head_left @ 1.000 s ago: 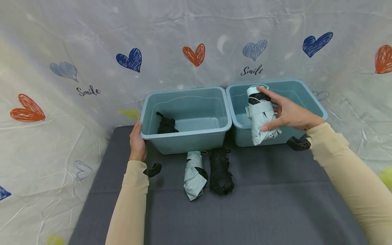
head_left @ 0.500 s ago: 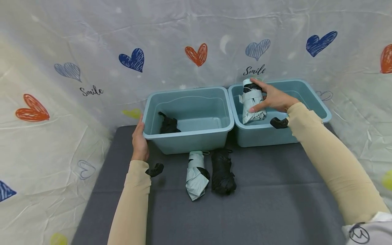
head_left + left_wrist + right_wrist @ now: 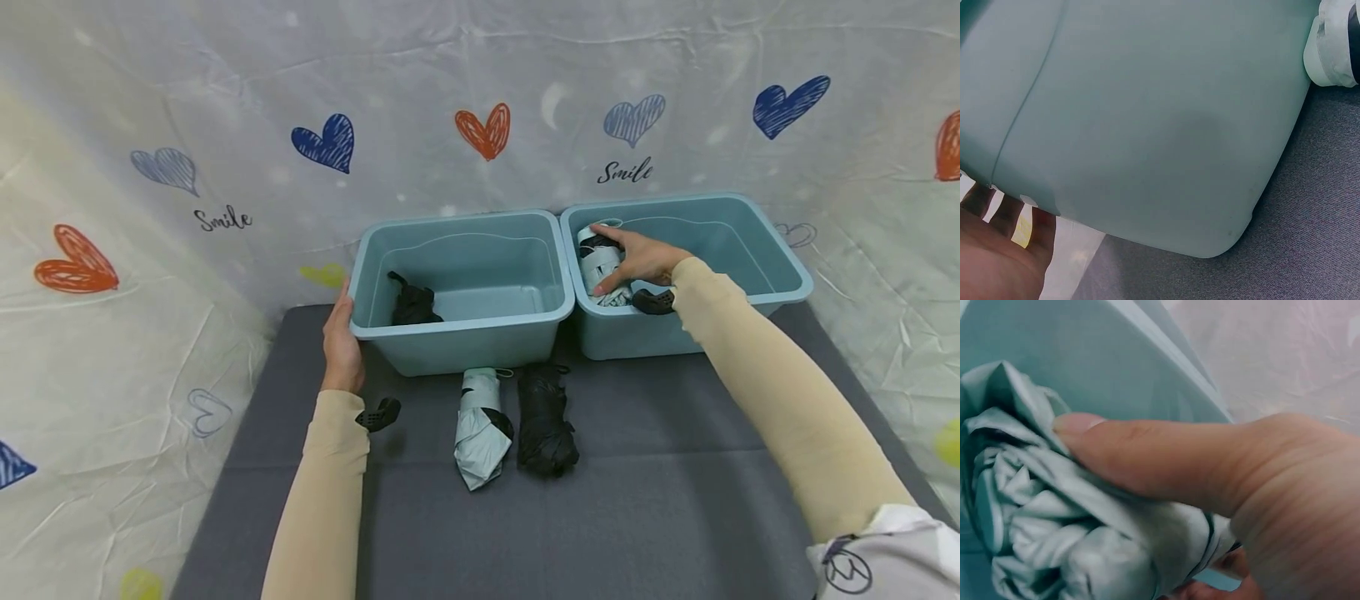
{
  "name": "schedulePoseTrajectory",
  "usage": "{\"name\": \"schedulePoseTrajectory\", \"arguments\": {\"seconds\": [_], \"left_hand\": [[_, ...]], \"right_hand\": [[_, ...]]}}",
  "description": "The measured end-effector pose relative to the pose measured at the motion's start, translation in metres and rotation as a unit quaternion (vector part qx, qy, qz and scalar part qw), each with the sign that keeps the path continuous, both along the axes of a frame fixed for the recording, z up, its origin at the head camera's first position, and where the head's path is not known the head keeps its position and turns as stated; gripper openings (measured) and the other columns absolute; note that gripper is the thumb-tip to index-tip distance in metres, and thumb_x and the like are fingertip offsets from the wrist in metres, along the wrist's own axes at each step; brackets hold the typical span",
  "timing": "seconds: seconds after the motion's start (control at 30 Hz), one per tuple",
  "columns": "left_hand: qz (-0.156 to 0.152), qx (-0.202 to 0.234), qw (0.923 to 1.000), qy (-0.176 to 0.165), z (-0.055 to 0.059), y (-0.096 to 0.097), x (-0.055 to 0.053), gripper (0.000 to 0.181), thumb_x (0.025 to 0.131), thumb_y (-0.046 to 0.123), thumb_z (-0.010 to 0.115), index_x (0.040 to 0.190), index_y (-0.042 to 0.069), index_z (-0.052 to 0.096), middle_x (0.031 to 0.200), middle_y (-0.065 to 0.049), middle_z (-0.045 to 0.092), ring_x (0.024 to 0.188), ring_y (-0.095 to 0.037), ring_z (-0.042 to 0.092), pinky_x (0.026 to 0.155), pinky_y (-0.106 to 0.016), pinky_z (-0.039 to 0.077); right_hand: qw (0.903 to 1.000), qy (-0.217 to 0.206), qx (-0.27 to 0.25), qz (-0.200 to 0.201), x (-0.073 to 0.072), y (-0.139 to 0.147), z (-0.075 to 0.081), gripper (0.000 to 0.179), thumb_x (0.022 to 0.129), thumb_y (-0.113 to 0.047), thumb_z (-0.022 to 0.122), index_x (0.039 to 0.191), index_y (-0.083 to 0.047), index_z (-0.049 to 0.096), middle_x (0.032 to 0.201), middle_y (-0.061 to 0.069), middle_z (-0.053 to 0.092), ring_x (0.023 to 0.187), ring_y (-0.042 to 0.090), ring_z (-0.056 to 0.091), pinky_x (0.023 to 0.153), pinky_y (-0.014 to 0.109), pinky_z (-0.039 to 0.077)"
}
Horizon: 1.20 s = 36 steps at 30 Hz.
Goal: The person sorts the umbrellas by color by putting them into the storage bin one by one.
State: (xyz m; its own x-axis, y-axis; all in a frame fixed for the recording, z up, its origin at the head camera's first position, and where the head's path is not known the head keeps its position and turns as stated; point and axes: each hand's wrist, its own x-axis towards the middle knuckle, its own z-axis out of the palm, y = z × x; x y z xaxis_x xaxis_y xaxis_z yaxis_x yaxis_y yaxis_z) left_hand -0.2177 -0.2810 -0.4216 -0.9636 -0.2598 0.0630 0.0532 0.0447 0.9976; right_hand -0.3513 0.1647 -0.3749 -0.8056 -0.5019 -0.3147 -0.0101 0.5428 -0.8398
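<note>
My right hand point(image 3: 643, 257) grips a pale folded umbrella point(image 3: 600, 260) inside the right bin point(image 3: 693, 298), near its left wall. In the right wrist view the thumb presses along the umbrella's gathered fabric point(image 3: 1085, 537). My left hand point(image 3: 342, 346) rests against the left end of the left bin point(image 3: 465, 332), its fingers point(image 3: 1041, 234) lying at the rim and outer wall. A black folded umbrella point(image 3: 414, 305) lies in that left bin, partly hidden by the front wall.
In front of the bins, a second pale folded umbrella point(image 3: 482, 433) and another black folded umbrella point(image 3: 546, 421) lie side by side on the dark grey tablecloth point(image 3: 637, 517). A white sheet printed with hearts point(image 3: 412, 83) hangs close behind both bins.
My right hand has carried the pale umbrella leftward from over the right bin's front edge and lowered it into that bin. The left hand has stayed at the left bin's end.
</note>
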Motion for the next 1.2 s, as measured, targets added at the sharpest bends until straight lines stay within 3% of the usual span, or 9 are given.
{"name": "schedulePoseTrajectory", "arguments": {"seconds": [0.4,0.5,0.63,0.8,0.87,1.1,1.2], "left_hand": [[0.002,-0.005,0.9999,0.011,-0.012,-0.006,-0.007,0.049,0.114,0.031,0.027,0.162,0.028,0.025,0.168,0.012,0.015,0.154,-0.01,0.011,0.124,-0.036,0.014],[0.003,-0.005,0.9999,0.009,-0.01,-0.005,-0.006,0.048,0.114,0.031,0.027,0.162,0.028,0.025,0.168,0.012,0.017,0.154,-0.01,0.012,0.124,-0.036,0.015],[-0.005,0.001,1.0,0.002,0.002,0.0,0.001,0.049,0.114,0.027,0.027,0.163,0.024,0.023,0.169,0.009,0.014,0.154,-0.012,0.01,0.124,-0.037,0.014],[-0.008,0.001,1.0,0.0,0.013,0.004,0.008,0.05,0.114,0.024,0.026,0.163,0.021,0.021,0.169,0.007,0.013,0.155,-0.012,0.009,0.124,-0.036,0.012],[-0.006,0.0,1.0,-0.001,0.009,0.002,0.005,0.049,0.114,0.025,0.026,0.163,0.022,0.022,0.169,0.007,0.013,0.155,-0.012,0.009,0.124,-0.035,0.012],[-0.003,-0.002,1.0,-0.008,-0.007,-0.005,-0.005,0.049,0.114,0.03,0.026,0.163,0.027,0.021,0.169,0.012,0.012,0.154,-0.01,0.008,0.124,-0.036,0.013],[-0.008,0.002,1.0,-0.001,-0.003,-0.004,-0.002,0.049,0.114,0.028,0.025,0.163,0.024,0.02,0.169,0.009,0.011,0.155,-0.011,0.007,0.124,-0.036,0.012]], "right_hand": [[0.9997,-0.02,0.009,-0.009,0.007,-0.002,0.0,0.121,0.079,-0.003,0.088,0.166,-0.024,0.007,0.169,0.013,-0.006,0.152,0.039,0.01,0.108,0.057,0.039],[0.9996,-0.02,0.01,-0.018,0.01,-0.002,-0.002,0.121,0.079,-0.003,0.088,0.166,-0.025,0.007,0.169,0.012,-0.007,0.153,0.038,0.005,0.108,0.057,0.04],[0.9995,-0.016,0.016,-0.021,0.012,-0.002,-0.006,0.119,0.08,-0.002,0.086,0.166,-0.026,0.007,0.169,0.013,-0.006,0.153,0.039,0.003,0.107,0.057,0.041],[0.9998,-0.004,0.017,-0.012,0.012,-0.005,-0.013,0.115,0.083,0.002,0.082,0.166,-0.024,0.007,0.169,0.016,-0.003,0.146,0.043,0.021,0.096,0.052,0.047],[0.9998,-0.002,0.02,-0.007,0.012,-0.007,-0.016,0.113,0.084,0.003,0.08,0.166,-0.023,0.007,0.169,0.017,-0.003,0.141,0.043,0.027,0.09,0.049,0.049],[0.999,0.012,0.042,0.013,0.009,-0.013,-0.022,0.107,0.085,0.009,0.072,0.166,-0.018,0.008,0.169,0.018,-0.005,0.135,0.038,0.027,0.076,0.043,0.045],[0.9983,0.011,0.053,0.019,0.007,-0.016,-0.024,0.106,0.086,0.011,0.07,0.166,-0.018,0.007,0.169,0.018,-0.004,0.101,0.032,0.048,0.07,0.043,0.044]]}}
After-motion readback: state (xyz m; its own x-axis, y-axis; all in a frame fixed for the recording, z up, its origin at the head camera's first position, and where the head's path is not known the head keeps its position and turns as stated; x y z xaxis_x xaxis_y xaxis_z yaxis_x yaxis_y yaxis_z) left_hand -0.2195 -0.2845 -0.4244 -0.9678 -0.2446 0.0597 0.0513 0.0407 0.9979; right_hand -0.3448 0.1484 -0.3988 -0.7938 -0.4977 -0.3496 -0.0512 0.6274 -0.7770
